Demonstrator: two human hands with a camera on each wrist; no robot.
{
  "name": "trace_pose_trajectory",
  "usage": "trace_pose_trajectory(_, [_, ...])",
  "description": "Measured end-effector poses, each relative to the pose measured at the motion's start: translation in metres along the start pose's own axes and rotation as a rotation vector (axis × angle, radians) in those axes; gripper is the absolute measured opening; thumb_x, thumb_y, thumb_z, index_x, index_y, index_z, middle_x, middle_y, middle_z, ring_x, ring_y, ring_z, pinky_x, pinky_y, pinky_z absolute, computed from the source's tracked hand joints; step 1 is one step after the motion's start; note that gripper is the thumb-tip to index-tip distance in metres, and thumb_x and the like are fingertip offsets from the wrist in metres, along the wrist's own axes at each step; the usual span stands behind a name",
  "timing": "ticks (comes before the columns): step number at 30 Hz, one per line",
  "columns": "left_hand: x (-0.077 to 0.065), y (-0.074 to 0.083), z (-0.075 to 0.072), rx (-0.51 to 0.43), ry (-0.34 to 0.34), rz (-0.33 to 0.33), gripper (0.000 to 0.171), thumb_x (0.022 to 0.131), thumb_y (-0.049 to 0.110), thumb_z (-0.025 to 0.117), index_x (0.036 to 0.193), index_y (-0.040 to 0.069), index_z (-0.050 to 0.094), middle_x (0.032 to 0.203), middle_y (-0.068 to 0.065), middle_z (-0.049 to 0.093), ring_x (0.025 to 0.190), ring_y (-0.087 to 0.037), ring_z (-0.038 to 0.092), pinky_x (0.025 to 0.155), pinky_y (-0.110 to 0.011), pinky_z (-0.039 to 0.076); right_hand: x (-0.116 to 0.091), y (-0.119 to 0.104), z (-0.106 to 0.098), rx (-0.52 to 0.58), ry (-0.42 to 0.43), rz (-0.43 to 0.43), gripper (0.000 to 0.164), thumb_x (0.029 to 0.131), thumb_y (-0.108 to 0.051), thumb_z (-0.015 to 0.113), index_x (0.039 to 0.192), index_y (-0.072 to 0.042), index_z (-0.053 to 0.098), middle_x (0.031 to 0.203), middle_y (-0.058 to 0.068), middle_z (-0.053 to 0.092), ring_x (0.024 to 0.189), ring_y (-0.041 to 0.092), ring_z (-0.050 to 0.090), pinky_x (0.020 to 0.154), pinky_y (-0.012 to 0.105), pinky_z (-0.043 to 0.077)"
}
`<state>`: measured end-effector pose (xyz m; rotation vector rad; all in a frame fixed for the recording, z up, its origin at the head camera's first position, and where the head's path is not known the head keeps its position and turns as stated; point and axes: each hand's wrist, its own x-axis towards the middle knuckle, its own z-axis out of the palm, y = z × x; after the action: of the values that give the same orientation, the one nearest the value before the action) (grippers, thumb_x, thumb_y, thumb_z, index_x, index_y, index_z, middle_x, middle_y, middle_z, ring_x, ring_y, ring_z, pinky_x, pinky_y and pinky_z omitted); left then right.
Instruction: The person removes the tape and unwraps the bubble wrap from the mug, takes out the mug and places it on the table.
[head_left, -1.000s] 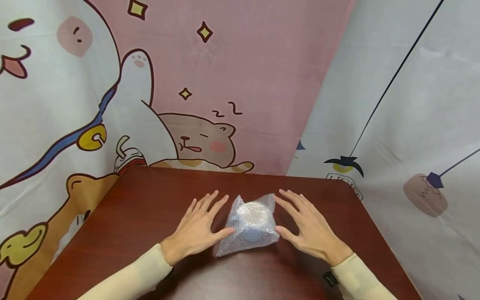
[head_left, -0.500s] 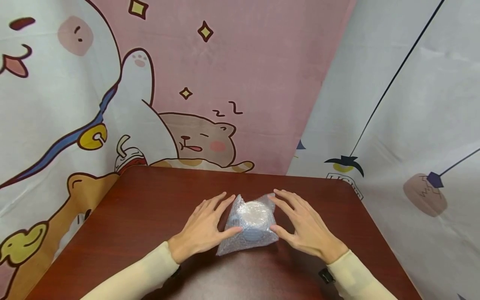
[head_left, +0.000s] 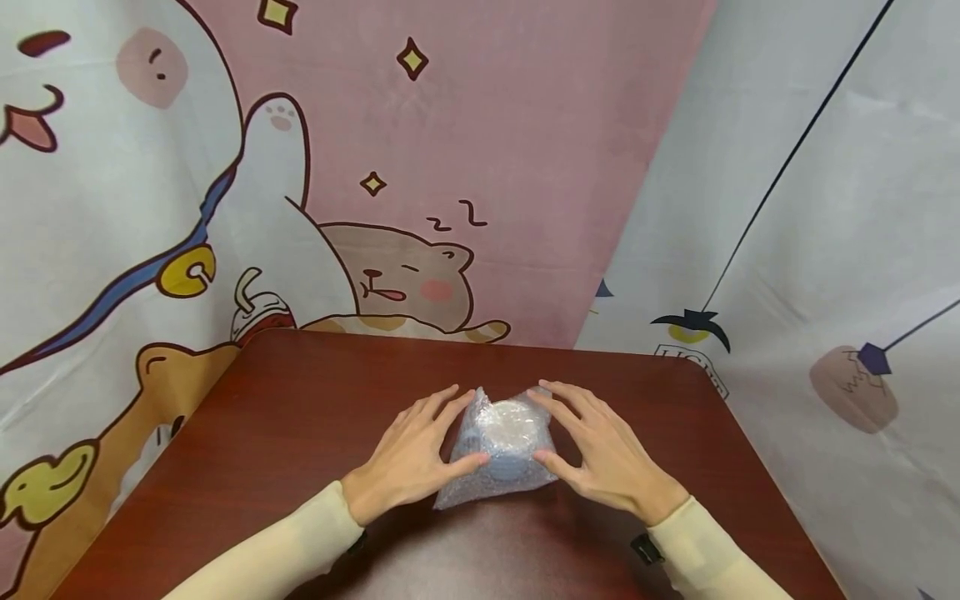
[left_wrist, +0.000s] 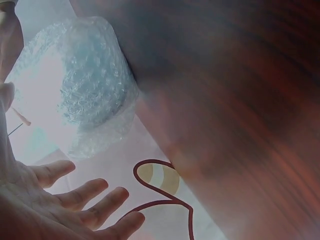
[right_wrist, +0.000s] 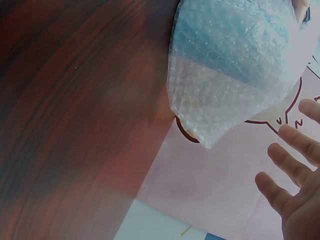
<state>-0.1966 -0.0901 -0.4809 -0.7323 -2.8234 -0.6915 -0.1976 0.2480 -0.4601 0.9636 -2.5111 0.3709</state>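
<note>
Flanking the bubble-wrapped package [head_left: 507, 442] on the bench [head_left: 300, 425], we see the left hand [head_left: 411, 456] and right hand [head_left: 606, 452], fingers [left_wrist: 82, 195] spread wide.

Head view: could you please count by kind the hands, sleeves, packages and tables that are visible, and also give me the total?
Left hand and right hand: 2
Left sleeve and right sleeve: 2
Bubble-wrapped package: 1
Table: 1
Total: 6
</note>
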Motion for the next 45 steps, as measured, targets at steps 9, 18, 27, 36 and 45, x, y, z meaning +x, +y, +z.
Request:
trace_pose_trajectory(9, [0.003, 0.003, 0.006, -0.009, 0.018, 0.019, 0.102, 0.102, 0.087, 0.066, 0.183, 0.031, 0.04, 0.18, -0.007, 0.054, 0.154, -0.035, 0.063, 0.112, -0.064, 0.061, 0.004, -0.006, 0.003, -0.004, -0.007, -0.025, 0.079, 0.106, -0.061, 0.078, 0.172, -0.024, 0.058, 0.174, 0.005, 0.059, 0.156, 0.031, 0.062, 0.118, 0.064, 0.06])
trace_pose_trajectory(18, [0.008, 0.006, 0.01, -0.093, 0.008, 0.018, 0.098, 0.103, 0.078, 0.074, 0.181, 0.028, 0.042, 0.171, -0.007, 0.061, 0.149, -0.036, 0.068, 0.112, -0.061, 0.064, 0.012, -0.013, 0.007, 0.009, -0.025, -0.056, 0.072, 0.108, -0.06, 0.075, 0.17, -0.026, 0.059, 0.173, 0.002, 0.06, 0.155, 0.03, 0.064, 0.117, 0.062, 0.06])
trace_pose_trajectory(27, [0.014, 0.003, 0.012, -0.161, -0.006, 0.072, 0.091, 0.105, 0.063, 0.083, 0.179, 0.026, 0.046, 0.162, -0.01, 0.069, 0.14, -0.031, 0.074, 0.11, -0.054, 0.066, 0.02, -0.017, 0.017, 0.017, -0.057, -0.084, 0.069, 0.11, -0.064, 0.071, 0.169, -0.029, 0.061, 0.17, 0.005, 0.063, 0.154, 0.034, 0.065, 0.118, 0.064, 0.061])
trace_pose_trajectory(36, [0.022, 0.0, 0.009, -0.206, -0.033, 0.133, 0.086, 0.106, 0.051, 0.086, 0.178, 0.022, 0.049, 0.164, -0.013, 0.067, 0.142, -0.03, 0.073, 0.116, -0.052, 0.064, 0.024, -0.016, 0.026, 0.024, -0.088, -0.088, 0.074, 0.102, -0.058, 0.085, 0.167, -0.03, 0.063, 0.166, 0.008, 0.066, 0.144, 0.034, 0.072, 0.113, 0.061, 0.064])
trace_pose_trajectory(45, [0.02, 0.0, 0.004, -0.159, 0.047, 0.126, 0.088, 0.099, 0.059, 0.092, 0.173, 0.024, 0.058, 0.157, -0.004, 0.064, 0.135, -0.023, 0.07, 0.109, -0.047, 0.065, 0.027, -0.016, 0.03, 0.026, -0.06, -0.111, 0.076, 0.093, -0.045, 0.097, 0.161, -0.026, 0.068, 0.159, 0.009, 0.07, 0.139, 0.032, 0.074, 0.117, 0.066, 0.062])
